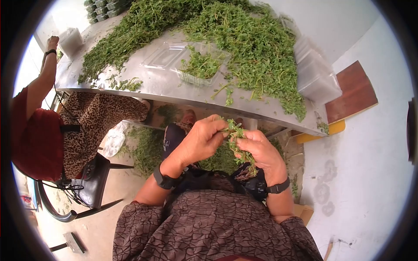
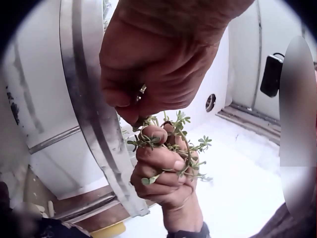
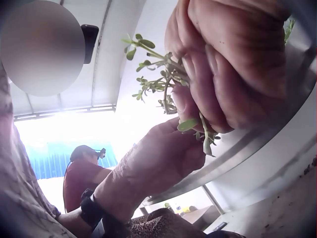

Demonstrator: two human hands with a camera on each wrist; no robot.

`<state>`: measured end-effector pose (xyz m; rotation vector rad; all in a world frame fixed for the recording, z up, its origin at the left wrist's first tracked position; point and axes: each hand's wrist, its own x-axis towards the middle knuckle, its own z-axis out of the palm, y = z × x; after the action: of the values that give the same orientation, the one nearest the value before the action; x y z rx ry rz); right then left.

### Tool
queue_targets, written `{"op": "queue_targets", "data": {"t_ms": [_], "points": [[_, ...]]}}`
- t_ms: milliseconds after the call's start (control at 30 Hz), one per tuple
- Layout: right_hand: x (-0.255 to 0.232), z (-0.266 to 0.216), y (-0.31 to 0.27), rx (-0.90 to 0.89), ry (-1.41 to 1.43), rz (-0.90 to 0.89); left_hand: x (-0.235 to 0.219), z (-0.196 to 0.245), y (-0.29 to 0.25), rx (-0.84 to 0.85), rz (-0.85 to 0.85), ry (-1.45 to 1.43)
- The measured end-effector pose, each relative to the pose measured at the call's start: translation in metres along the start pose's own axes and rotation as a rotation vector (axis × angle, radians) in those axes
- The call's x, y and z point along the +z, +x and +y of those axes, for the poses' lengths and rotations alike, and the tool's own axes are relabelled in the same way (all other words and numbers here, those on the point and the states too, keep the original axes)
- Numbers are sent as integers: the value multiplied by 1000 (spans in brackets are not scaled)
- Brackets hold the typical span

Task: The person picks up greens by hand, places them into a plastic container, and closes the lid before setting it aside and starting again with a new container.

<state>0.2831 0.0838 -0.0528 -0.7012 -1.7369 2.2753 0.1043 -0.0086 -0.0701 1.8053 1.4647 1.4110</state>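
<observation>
My right hand (image 1: 264, 155) grips a small bunch of green sprigs (image 1: 238, 138) with small rounded leaves, in front of my lap. My left hand (image 1: 201, 140) meets it from the other side, its thumb and fingers pinching the stems at the upper end of the bunch. Leafy tips stick out past the curled right fingers (image 2: 161, 157) in the left wrist view. A small shiny bit shows among the left fingers there. In the right wrist view, stems (image 3: 171, 82) poke out beside the right hand, and the left hand (image 3: 166, 151) is close behind.
A metal table (image 1: 174, 98) bears a large heap of greens (image 1: 244, 39) and an open clear plastic box (image 1: 202, 71) partly filled with them. Stacked clear containers (image 1: 320, 78) stand at right. Another person (image 1: 39, 130) is at left, beside a black chair (image 1: 96, 182). More greens lie under the table.
</observation>
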Motion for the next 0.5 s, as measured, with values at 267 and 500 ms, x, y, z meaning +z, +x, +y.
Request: {"op": "queue_targets", "data": {"t_ms": [267, 500], "points": [[-3, 10, 1, 38, -174, 19, 1, 5, -15, 26, -178, 356], [14, 4, 5, -180, -280, 135, 19, 4, -15, 38, 116, 306]]}}
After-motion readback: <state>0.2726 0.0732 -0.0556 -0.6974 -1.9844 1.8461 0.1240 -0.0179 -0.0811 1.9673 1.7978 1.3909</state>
